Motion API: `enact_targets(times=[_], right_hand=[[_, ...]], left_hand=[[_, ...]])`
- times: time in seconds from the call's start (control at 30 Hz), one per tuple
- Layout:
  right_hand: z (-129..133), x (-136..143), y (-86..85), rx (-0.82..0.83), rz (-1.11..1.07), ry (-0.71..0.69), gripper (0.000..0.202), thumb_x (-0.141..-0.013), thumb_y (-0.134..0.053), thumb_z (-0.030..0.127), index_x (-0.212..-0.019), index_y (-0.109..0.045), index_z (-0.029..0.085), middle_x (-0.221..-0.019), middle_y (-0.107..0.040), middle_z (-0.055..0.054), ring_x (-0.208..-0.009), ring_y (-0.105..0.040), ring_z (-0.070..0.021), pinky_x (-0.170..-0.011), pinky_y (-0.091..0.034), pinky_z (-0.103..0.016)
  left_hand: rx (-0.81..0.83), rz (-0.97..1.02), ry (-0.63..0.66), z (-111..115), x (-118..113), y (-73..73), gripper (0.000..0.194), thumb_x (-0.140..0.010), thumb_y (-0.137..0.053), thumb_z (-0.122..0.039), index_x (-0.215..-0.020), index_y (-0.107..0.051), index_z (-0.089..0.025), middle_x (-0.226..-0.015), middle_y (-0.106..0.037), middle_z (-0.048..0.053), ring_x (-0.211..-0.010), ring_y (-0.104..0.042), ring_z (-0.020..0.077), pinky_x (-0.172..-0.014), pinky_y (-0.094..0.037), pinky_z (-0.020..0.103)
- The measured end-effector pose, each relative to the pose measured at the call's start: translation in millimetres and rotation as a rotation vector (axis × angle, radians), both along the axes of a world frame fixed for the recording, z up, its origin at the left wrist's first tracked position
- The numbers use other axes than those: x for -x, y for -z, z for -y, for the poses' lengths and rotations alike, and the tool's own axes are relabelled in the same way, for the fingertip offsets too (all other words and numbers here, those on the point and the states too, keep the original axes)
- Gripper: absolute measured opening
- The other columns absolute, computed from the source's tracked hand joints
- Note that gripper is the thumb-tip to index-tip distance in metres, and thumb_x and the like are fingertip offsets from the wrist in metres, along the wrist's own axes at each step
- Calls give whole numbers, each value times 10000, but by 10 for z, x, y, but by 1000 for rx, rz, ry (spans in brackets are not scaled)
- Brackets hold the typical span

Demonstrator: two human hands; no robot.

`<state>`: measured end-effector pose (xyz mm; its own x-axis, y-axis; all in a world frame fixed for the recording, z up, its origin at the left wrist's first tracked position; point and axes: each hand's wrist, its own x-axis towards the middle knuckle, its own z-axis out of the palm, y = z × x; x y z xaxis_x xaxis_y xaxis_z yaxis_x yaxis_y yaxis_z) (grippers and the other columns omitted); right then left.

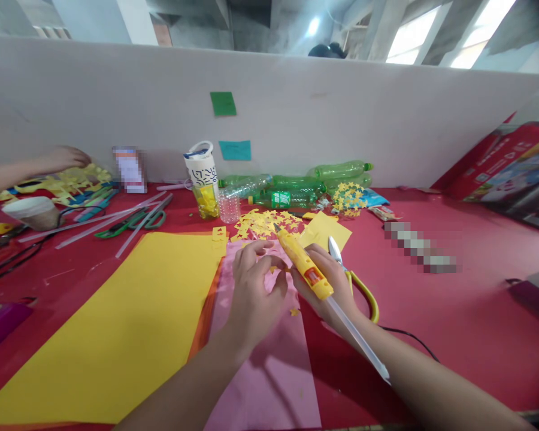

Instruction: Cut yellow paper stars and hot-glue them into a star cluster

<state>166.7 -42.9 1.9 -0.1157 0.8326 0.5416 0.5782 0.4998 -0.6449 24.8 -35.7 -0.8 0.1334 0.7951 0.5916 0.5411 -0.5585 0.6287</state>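
Over red tabletop (453, 311), right hand (327, 281) clenches yellow glue gun (303, 263); left hand (254, 287), grip loose, touches pink paper (269, 371).

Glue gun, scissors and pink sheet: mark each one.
glue gun (303, 263), head view, on its yellow body.
scissors (335, 250), head view, on the metal blades.
pink sheet (269, 371), head view, on its bare lower middle.
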Motion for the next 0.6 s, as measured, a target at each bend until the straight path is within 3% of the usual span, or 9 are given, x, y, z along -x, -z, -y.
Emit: enact_targets(times=[0.37, 0.6], right_hand=[[6, -1, 16, 13, -19, -22, 81, -701, -555, 169, -715, -480, 196, -757, -470, -15, -667, -482, -147, -588, -383, -254], [44, -71, -137, -136, -126, 60, 68, -744, -567, 222, -712, -511, 199, -793, -489, -30, -713, -504, -172, -647, -423, -312]], left_hand=[[30, -14, 17, 4, 9, -12, 140, -723, -555, -81, -763, -581, -212, -1071, -478, 43, -1107, -423, 209, -953, -357, 421], [39, -44, -14, -3, 37, -17, 85, -753, -539, -131, -731, -571, -207, -1092, -468, 50, -1104, -415, 221, -942, -349, 441]])
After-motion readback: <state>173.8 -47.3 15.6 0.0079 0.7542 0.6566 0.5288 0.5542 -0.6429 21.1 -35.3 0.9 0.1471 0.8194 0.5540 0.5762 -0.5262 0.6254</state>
